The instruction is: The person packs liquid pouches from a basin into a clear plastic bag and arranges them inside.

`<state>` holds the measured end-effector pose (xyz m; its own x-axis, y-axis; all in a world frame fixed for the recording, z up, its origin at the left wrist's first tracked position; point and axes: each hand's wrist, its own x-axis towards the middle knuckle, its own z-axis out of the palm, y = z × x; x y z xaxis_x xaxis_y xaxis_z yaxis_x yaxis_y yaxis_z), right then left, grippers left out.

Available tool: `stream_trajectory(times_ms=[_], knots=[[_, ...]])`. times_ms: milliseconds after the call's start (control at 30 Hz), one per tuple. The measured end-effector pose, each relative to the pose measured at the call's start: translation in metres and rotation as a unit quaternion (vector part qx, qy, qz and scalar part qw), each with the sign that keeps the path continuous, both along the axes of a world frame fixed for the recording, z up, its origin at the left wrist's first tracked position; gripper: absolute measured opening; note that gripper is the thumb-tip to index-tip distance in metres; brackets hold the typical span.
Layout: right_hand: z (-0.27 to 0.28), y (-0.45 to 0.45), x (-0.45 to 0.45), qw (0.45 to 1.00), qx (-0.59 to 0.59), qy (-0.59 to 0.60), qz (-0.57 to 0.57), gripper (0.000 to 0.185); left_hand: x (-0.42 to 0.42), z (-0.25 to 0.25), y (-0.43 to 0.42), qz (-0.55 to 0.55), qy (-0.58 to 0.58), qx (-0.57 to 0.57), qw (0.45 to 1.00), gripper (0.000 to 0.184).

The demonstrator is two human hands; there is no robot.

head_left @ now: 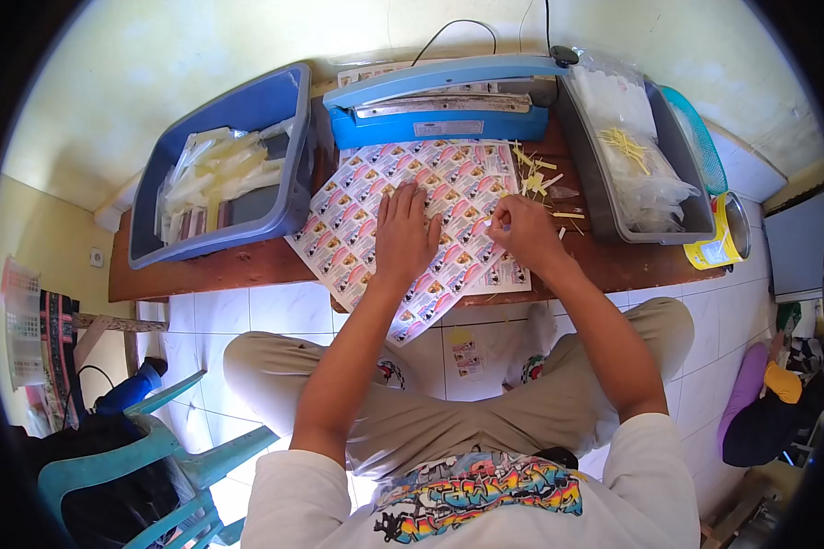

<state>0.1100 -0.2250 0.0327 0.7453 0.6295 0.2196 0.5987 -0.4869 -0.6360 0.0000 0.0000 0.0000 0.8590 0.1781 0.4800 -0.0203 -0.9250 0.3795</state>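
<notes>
Printed label sheets [357, 206], covered in rows of small pictures, lie at an angle on the wooden table. My left hand [405, 229] rests flat on the upper sheet with its fingers stretched out. Close to the sheet's right side, my right hand [527, 229] is closed in a pinch, fingertips down at the paper. A small pale bit shows at those fingertips, too small to name. Thin yellow and white paper strips [538, 178] lie scattered just beyond my right hand. Behind the sheets stands a blue impulse sealer [444, 123] with its long arm raised.
At left, a grey-blue bin [288, 174] holds filled plastic packets. Another grey bin [613, 224] at right holds clear plastic bags and yellow strips. A yellow can [710, 253] lies beside it. The wooden table's [220, 263] front edge is above my knees; a green plastic chair [160, 439] stands lower left.
</notes>
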Motion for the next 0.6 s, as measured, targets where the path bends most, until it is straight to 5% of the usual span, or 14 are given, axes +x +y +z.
stream_trajectory(times_ms=[300,500,600], knots=[[0.024,-0.027,0.014,0.993,0.003,-0.028,-0.112,0.017,0.001,0.001,0.003,-0.004,-0.011,0.007,1.000,0.047],[0.035,-0.041,0.007,0.968,-0.038,-0.151,-0.195,0.006,0.001,0.000,0.000,0.003,-0.005,0.016,1.000,0.047],[0.039,-0.042,-0.001,0.954,-0.140,-0.165,-0.208,0.004,0.002,0.000,-0.001,0.001,-0.007,0.021,1.000,0.048]])
